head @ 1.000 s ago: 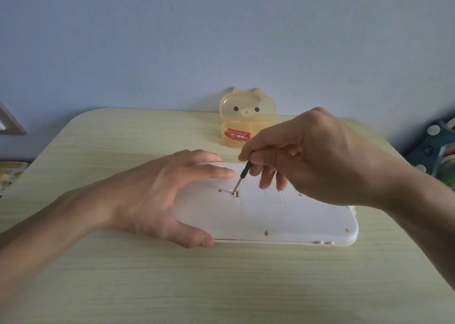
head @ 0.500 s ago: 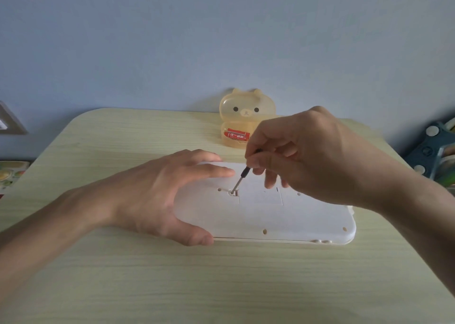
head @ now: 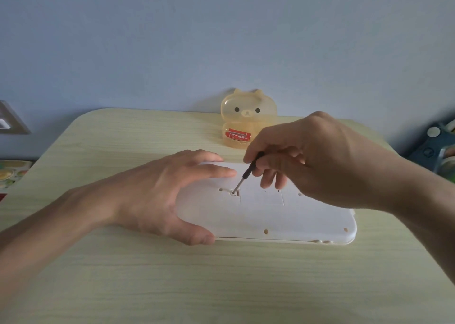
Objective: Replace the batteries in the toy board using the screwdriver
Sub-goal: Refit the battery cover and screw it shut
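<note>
1. We see bare worktop (head: 221, 282) along the near edge, open for passing.
2. Our hands cover the toy board (head: 283, 220).
3. The bear-shaped case (head: 248, 119) blocks the far side.

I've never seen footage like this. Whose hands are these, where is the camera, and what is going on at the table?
There is no machine here: a person does the work with bare hands, and the one camera sits on their head, looking forward and down. On the table lies a white toy board, back side up. The left hand presses on its left end to steady it. The right hand pinches a small screwdriver, tip set in a screw spot by the battery cover. Behind stands a clear yellow bear box with a red battery inside.
</note>
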`<state>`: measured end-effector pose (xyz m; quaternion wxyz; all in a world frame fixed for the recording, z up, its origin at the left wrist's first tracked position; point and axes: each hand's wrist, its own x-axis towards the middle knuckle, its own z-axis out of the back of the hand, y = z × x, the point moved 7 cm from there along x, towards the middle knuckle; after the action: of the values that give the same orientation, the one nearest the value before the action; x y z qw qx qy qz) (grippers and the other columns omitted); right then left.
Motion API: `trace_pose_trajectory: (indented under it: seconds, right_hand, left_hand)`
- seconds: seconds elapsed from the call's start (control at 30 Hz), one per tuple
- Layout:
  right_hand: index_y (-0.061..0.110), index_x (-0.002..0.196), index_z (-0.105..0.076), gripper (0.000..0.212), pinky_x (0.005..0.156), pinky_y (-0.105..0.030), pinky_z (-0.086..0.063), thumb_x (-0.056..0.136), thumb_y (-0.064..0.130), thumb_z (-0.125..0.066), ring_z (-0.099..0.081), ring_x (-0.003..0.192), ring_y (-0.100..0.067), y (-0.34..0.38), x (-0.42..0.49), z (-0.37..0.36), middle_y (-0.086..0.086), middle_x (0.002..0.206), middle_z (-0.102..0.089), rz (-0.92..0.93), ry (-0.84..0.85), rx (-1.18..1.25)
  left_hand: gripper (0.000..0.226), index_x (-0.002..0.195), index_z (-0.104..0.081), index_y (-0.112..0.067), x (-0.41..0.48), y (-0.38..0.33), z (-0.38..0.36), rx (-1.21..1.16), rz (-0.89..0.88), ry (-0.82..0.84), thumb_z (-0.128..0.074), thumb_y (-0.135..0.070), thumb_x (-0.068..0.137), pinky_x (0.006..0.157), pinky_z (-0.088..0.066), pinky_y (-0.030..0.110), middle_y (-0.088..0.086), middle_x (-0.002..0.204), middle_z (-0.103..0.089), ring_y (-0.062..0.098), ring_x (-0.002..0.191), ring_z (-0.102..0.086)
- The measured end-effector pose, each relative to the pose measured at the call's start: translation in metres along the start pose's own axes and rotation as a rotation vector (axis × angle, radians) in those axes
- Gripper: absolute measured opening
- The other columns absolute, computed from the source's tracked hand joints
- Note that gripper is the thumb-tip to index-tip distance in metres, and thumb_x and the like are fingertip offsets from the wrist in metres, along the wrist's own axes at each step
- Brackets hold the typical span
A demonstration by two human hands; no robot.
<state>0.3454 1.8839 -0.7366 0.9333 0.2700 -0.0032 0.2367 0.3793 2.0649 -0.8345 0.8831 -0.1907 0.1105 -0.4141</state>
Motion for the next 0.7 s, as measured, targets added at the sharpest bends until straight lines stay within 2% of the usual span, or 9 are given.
trace_pose_trajectory:
  seconds: [0.07,0.13,0.17,0.23,0.33,0.37,0.53,0.63,0.7]
  right_hand:
    - [0.016,0.081,-0.075,0.025,0.055,-0.027,-0.057,0.099,0.02,-0.059,-0.072,0.059,-0.011,-0.001,0.001,-0.001,0.001,0.066,-0.074,-0.008,-0.036,-0.077]
    - [0.013,0.064,-0.068,0.046,0.053,-0.038,-0.053,0.098,0.041,-0.056,-0.064,0.05,-0.021,0.001,0.002,-0.006,-0.006,0.053,-0.067,0.012,-0.101,-0.19]
    - [0.012,0.058,-0.064,0.052,0.051,-0.039,-0.051,0.099,0.043,-0.057,-0.062,0.048,-0.023,0.002,0.003,-0.008,-0.007,0.049,-0.065,0.021,-0.115,-0.2]
    - [0.013,0.057,-0.061,0.05,0.052,-0.037,-0.051,0.099,0.039,-0.06,-0.063,0.05,-0.021,0.003,0.002,-0.008,-0.003,0.049,-0.065,0.041,-0.113,-0.189]
    - [0.016,0.067,-0.07,0.037,0.051,-0.012,-0.045,0.098,0.034,-0.061,-0.068,0.054,-0.007,-0.017,-0.002,0.011,0.01,0.053,-0.069,-0.054,-0.146,-0.107]
    - [0.018,0.071,-0.073,0.032,0.052,-0.01,-0.045,0.097,0.032,-0.063,-0.069,0.051,-0.005,-0.029,-0.005,0.021,0.013,0.055,-0.071,-0.098,-0.192,-0.041]
    - [0.022,0.086,-0.077,0.014,0.061,-0.03,-0.058,0.097,0.022,-0.068,-0.073,0.06,-0.007,-0.118,-0.031,0.056,0.007,0.077,-0.08,-0.322,-0.422,0.052]
    - [0.027,0.087,-0.078,0.014,0.072,-0.04,-0.063,0.097,0.022,-0.069,-0.075,0.066,-0.004,-0.163,-0.049,0.049,0.011,0.077,-0.081,-0.451,-0.416,0.014]
    - [0.035,0.087,-0.078,0.012,0.081,-0.04,-0.062,0.095,0.03,-0.071,-0.075,0.074,-0.001,-0.185,-0.059,0.04,0.017,0.079,-0.08,-0.501,-0.369,-0.028]
  left_hand:
    - [0.108,0.155,-0.022,-0.067,0.0,0.0,0.0,0.0,0.005,0.002,-0.069,-0.094,0.062,0.129,-0.03,0.037,-0.041,0.166,-0.014,-0.009,0.157,-0.018]
    - [0.107,0.155,-0.024,-0.066,0.0,0.0,0.0,0.001,-0.001,0.001,-0.071,-0.093,0.062,0.128,-0.03,0.037,-0.04,0.166,-0.015,-0.008,0.157,-0.019]
    - [0.107,0.155,-0.025,-0.066,0.0,0.0,0.0,0.001,-0.003,0.001,-0.071,-0.092,0.063,0.128,-0.031,0.037,-0.04,0.166,-0.016,-0.007,0.157,-0.02]
    - [0.106,0.155,-0.025,-0.066,0.0,0.0,0.0,-0.002,-0.007,0.002,-0.071,-0.092,0.063,0.128,-0.03,0.035,-0.041,0.165,-0.016,-0.009,0.157,-0.019]
    - [0.104,0.152,-0.023,-0.071,0.0,0.001,0.0,0.016,-0.009,0.007,-0.069,-0.095,0.061,0.13,-0.024,0.029,-0.045,0.165,-0.01,-0.016,0.156,-0.012]
    - [0.105,0.152,-0.023,-0.071,-0.001,0.001,0.0,0.02,-0.008,0.008,-0.069,-0.095,0.061,0.13,-0.022,0.026,-0.046,0.165,-0.008,-0.018,0.155,-0.011]
    - [0.109,0.153,-0.022,-0.07,0.0,0.001,0.001,0.024,-0.001,0.018,-0.072,-0.092,0.059,0.122,-0.025,0.016,-0.05,0.16,-0.007,-0.021,0.151,-0.018]
    - [0.11,0.153,-0.023,-0.069,0.001,0.002,0.002,0.026,-0.002,0.021,-0.073,-0.093,0.057,0.123,-0.027,0.019,-0.05,0.159,-0.008,-0.02,0.151,-0.02]
    - [0.109,0.152,-0.025,-0.069,0.001,0.0,0.001,0.028,-0.017,0.022,-0.075,-0.09,0.057,0.119,-0.024,0.011,-0.05,0.158,-0.009,-0.02,0.15,-0.02]
